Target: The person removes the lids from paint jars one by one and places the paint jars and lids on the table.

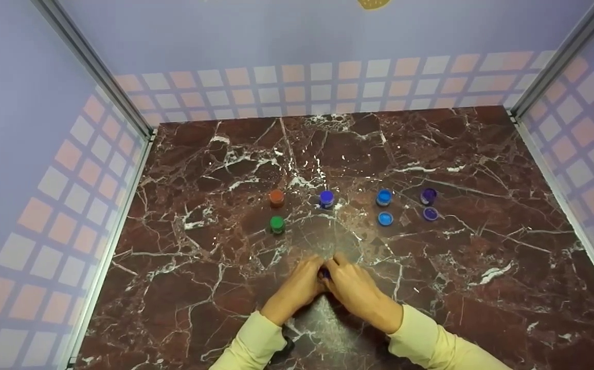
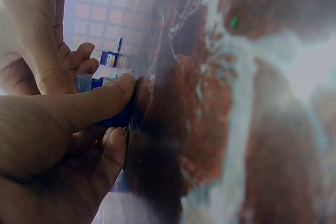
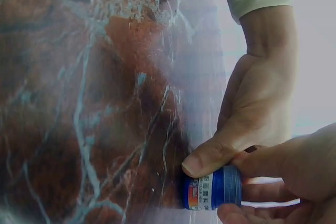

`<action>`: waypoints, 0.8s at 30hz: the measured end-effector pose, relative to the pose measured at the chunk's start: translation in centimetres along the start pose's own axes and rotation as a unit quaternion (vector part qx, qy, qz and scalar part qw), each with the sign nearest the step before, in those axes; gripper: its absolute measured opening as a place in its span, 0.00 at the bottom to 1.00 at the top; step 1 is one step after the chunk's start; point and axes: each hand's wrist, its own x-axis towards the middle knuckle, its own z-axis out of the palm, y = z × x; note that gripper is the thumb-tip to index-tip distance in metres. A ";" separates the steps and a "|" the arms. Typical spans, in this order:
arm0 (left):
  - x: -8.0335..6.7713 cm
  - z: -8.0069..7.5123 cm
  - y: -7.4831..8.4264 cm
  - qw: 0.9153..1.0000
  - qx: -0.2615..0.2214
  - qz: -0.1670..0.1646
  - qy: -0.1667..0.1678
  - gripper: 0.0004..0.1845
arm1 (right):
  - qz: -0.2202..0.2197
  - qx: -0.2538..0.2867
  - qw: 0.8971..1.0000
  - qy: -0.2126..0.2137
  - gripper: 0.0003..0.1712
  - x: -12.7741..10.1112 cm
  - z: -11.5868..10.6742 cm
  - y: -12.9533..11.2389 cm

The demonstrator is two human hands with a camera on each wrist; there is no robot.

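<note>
Left hand (image 1: 297,288): I see it pinching the blue jar (image 3: 212,188), near the counter's (image 1: 482,246) front edge.
Right hand (image 1: 358,290): fingers curled round its cap.
Advice: I'd brace the base and twist level.

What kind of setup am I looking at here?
Likely a staged recording booth, not a real room: printed tile-pattern walls on metal frame posts enclose a marble-look tabletop, with small paint pots set out in rows.
</note>
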 end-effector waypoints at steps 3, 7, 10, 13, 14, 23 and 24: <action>-0.1 0.0 0.0 1.000 0.001 0.003 0.002 0.15 | -0.039 0.018 0.999 -0.013 0.13 0.0 -0.3 0.6; 0.0 0.0 0.0 1.000 -0.006 0.016 0.008 0.20 | -0.094 0.034 0.994 -0.038 0.13 0.2 -0.7 1.5; 0.0 0.0 0.0 1.000 -0.010 0.018 0.009 0.21 | -0.131 0.033 0.989 -0.055 0.15 0.4 -1.0 2.0; 0.1 -0.1 0.0 1.000 -0.014 0.008 0.006 0.20 | -0.160 0.031 0.985 -0.058 0.17 0.5 -1.1 2.4; 0.1 -0.1 0.1 1.000 -0.017 0.005 0.006 0.21 | -0.168 0.030 0.984 -0.056 0.17 0.6 -1.1 2.5; 0.2 -0.1 0.1 1.000 -0.025 -0.017 -0.004 0.18 | -0.202 0.029 0.977 -0.069 0.21 0.7 -1.0 3.0; 0.2 -0.1 0.1 1.000 -0.024 -0.018 -0.004 0.18 | -0.202 0.032 0.976 -0.070 0.21 0.7 -1.0 3.0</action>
